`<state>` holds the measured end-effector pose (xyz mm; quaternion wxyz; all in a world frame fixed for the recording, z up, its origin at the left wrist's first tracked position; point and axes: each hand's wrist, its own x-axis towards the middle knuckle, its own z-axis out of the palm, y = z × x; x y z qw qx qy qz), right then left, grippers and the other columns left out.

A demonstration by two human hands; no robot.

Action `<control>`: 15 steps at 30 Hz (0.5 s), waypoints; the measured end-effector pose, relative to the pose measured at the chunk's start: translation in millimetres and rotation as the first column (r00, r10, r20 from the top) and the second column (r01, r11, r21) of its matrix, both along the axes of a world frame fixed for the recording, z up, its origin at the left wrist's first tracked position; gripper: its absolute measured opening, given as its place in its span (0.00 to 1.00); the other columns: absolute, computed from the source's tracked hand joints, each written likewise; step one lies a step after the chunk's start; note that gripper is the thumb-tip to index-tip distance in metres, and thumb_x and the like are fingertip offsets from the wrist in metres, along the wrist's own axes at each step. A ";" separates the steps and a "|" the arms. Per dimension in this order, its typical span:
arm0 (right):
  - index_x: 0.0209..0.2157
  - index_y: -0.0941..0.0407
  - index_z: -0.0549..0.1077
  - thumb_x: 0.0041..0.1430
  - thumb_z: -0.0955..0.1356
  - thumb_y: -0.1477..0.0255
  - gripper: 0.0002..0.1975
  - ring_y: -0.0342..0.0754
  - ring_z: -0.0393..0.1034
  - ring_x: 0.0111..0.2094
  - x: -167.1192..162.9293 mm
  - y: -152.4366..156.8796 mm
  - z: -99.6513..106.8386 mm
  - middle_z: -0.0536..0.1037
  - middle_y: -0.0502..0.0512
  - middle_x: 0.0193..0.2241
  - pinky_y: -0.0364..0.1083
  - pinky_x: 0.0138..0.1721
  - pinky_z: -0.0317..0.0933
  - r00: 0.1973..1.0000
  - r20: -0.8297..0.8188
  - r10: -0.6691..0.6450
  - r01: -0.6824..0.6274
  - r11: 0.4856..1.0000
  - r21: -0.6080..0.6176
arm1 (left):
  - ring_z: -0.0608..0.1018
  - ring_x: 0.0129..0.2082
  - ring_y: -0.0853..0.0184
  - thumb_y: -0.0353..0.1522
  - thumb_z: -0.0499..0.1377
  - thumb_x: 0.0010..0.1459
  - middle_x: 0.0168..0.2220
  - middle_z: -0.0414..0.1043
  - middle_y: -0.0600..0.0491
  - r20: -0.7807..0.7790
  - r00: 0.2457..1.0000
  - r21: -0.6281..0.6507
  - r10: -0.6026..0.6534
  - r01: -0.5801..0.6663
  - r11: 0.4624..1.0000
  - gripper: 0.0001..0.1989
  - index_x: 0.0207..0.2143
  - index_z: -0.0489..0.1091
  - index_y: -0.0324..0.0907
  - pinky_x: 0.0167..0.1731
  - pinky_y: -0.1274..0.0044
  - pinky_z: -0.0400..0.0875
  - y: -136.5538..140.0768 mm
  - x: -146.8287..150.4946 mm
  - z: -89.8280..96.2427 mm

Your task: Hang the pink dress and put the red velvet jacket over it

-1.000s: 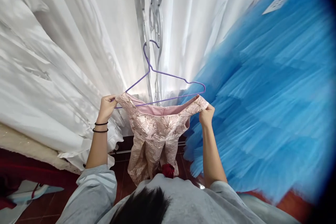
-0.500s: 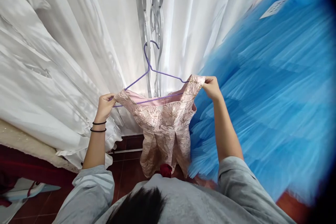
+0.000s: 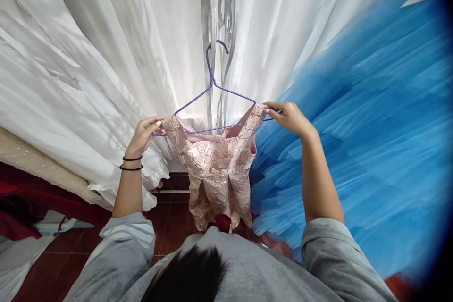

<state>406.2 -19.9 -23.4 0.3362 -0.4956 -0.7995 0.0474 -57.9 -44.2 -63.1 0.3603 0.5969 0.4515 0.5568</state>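
Left hand (image 3: 143, 136): left of centre, your thumb and fingers pinch one strap (image 3: 175, 133).
Right hand (image 3: 289, 117): right of centre, you pinch the other strap (image 3: 255, 115).
Dress (image 3: 217, 158): frame centre, on your purple hanger (image 3: 213, 80).

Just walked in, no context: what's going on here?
A person is handling a pink dress with both straps over a purple hanger. The right hand pinches one strap; the left hand touches the other, grip unclear. White fabric hangs behind, blue tulle on the right.
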 end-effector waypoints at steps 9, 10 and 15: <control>0.34 0.62 0.82 0.63 0.66 0.61 0.19 0.45 0.68 0.26 -32.8 -0.1 -25.8 0.80 0.56 0.26 0.43 0.31 0.59 0.991 -0.133 -0.024 0.038 0.994 0.098 | 0.77 0.37 0.64 0.35 0.66 0.50 0.31 0.78 0.52 -0.432 0.834 0.412 0.344 -0.157 0.898 0.07 0.30 0.78 0.40 0.45 0.72 0.73 19.6 12.3 24.3; 0.36 0.61 0.82 0.63 0.65 0.61 0.20 0.46 0.69 0.27 -32.5 1.1 -29.7 0.81 0.57 0.28 0.44 0.33 0.61 0.986 -0.163 -0.026 0.044 0.993 0.109 | 0.78 0.38 0.64 0.35 0.65 0.51 0.33 0.78 0.52 -0.437 0.835 0.408 0.333 -0.146 0.902 0.07 0.31 0.78 0.40 0.46 0.72 0.73 21.1 10.1 22.9; 0.65 0.52 0.65 0.60 0.68 0.54 0.34 0.55 0.70 0.52 -0.2 5.8 -99.5 0.75 0.61 0.56 0.54 0.51 0.67 0.900 -0.433 -0.040 0.088 0.992 0.092 | 0.73 0.58 0.62 0.34 0.57 0.61 0.58 0.70 0.46 -0.066 0.944 0.363 0.324 -0.280 0.889 0.21 0.56 0.68 0.43 0.56 0.71 0.69 32.8 -21.1 -50.3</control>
